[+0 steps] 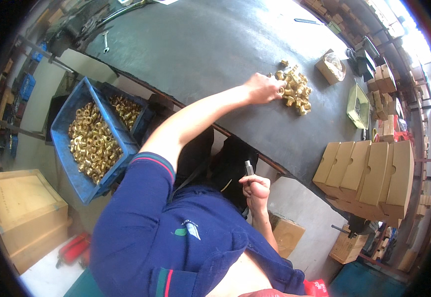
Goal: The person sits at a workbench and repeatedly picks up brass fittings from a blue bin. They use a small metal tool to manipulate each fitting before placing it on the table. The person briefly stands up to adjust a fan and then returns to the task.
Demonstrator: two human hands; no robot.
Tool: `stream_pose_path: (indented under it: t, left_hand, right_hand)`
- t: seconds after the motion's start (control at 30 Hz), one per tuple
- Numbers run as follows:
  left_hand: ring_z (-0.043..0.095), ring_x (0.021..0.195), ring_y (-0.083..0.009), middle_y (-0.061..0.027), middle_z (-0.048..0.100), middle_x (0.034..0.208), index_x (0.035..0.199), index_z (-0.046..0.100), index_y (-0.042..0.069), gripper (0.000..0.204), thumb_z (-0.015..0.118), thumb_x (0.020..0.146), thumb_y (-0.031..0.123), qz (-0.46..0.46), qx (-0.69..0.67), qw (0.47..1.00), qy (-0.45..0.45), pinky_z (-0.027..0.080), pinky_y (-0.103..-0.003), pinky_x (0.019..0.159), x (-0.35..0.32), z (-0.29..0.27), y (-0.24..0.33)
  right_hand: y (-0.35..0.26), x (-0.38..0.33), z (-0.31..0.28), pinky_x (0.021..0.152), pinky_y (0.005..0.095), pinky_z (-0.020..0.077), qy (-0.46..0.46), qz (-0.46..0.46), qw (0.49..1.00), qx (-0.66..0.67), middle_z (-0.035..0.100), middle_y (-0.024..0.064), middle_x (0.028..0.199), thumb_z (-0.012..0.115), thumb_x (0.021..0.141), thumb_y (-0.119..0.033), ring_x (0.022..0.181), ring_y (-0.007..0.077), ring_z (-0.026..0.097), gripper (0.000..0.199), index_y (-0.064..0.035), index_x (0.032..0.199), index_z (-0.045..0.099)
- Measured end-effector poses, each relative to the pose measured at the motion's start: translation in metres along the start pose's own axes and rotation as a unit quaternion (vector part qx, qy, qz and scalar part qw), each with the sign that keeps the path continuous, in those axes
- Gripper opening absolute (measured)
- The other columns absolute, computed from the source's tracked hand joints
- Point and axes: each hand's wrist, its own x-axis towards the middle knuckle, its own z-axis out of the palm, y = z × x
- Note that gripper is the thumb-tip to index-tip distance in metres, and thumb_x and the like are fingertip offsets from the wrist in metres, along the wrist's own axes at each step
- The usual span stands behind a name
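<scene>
My left hand (265,89) reaches across the table to the left edge of a heap of brass fittings (297,89). Its fingers are closed on a brass fitting (281,91) at the heap's side, partly hidden by the hand. Low in front of my body, below the table edge, my right hand (256,188) is wrapped round a short metal rod (248,168). The rod's silver end points up out of the fist; its lower part is hidden by the fingers.
Blue bins (87,148) full of brass parts stand at left, beside a wooden crate (27,213). The dark table (190,49) holds a spanner (106,42), an open carton (330,69), a pale green tray (358,106) and upright cardboard boxes (364,171) at right.
</scene>
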Motion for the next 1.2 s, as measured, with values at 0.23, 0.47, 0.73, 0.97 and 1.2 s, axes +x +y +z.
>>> stream_pose_path:
  t: [0.23, 0.47, 0.73, 0.97, 1.2]
  left_hand:
    - [0.048, 0.113, -0.0298, -0.0168, 0.050, 0.121, 0.123, 0.045, 0.004, 0.051, 0.044, 0.089, 0.042, -0.217, 0.068, 0.973, 0.033, 0.031, -0.046, 0.100, -0.044, -0.029, -0.122]
    - [0.048, 0.114, -0.0266, -0.0098, 0.056, 0.112, 0.100, 0.060, 0.010, 0.025, 0.061, 0.079, 0.025, 0.263, -0.242, 0.902, -0.241, 0.029, -0.051, 0.101, -0.139, -0.069, 0.039]
    - [0.057, 0.059, -0.0063, -0.0064, 0.066, 0.076, 0.099, 0.063, 0.000, 0.018, 0.059, 0.082, 0.003, -0.361, -0.345, 0.847, 0.183, 0.047, -0.020, 0.054, -0.259, -0.197, -0.033]
    - [0.062, 0.077, -0.0126, -0.0074, 0.066, 0.091, 0.107, 0.061, 0.008, 0.030, 0.055, 0.078, 0.003, -0.617, -0.018, 0.778, 0.119, 0.050, -0.022, 0.070, -0.464, -0.224, -0.101]
    - [0.060, 0.078, -0.0321, -0.0128, 0.058, 0.084, 0.095, 0.062, 0.010, 0.027, 0.057, 0.070, 0.005, -0.545, 0.233, 0.795, -0.133, 0.050, -0.043, 0.069, -0.445, -0.190, -0.128]
  right_hand:
    - [0.004, 0.000, -0.003, 0.039, 0.0178, 0.0225, -0.023, 0.029, 0.999, 0.002, 0.052, 0.0034, 0.063, 0.040, 0.063, 0.005, 0.043, 0.0036, 0.032, 0.030, 0.0082, 0.080, 0.065]
    - [-0.001, -0.006, 0.011, 0.039, 0.0201, 0.0203, -0.022, -0.003, 0.991, -0.129, 0.048, 0.0032, 0.059, 0.038, 0.063, 0.005, 0.042, 0.0060, 0.033, 0.028, 0.0084, 0.073, 0.064]
    - [-0.009, -0.014, 0.030, 0.051, 0.0204, 0.0320, -0.125, -0.036, 0.974, -0.187, 0.055, 0.0099, 0.067, 0.041, 0.052, 0.003, 0.054, 0.0119, 0.045, 0.031, 0.0081, 0.070, 0.065]
    - [0.001, 0.014, 0.048, 0.058, 0.0219, 0.0355, -0.210, -0.015, 0.951, -0.226, 0.059, 0.0087, 0.071, 0.041, 0.052, 0.004, 0.063, 0.0124, 0.049, 0.034, 0.0061, 0.074, 0.067]
    - [0.004, 0.013, 0.076, 0.059, 0.0219, 0.0344, -0.240, -0.037, 0.930, -0.276, 0.055, 0.0060, 0.070, 0.042, 0.052, 0.001, 0.063, 0.0124, 0.047, 0.034, 0.0045, 0.075, 0.068]
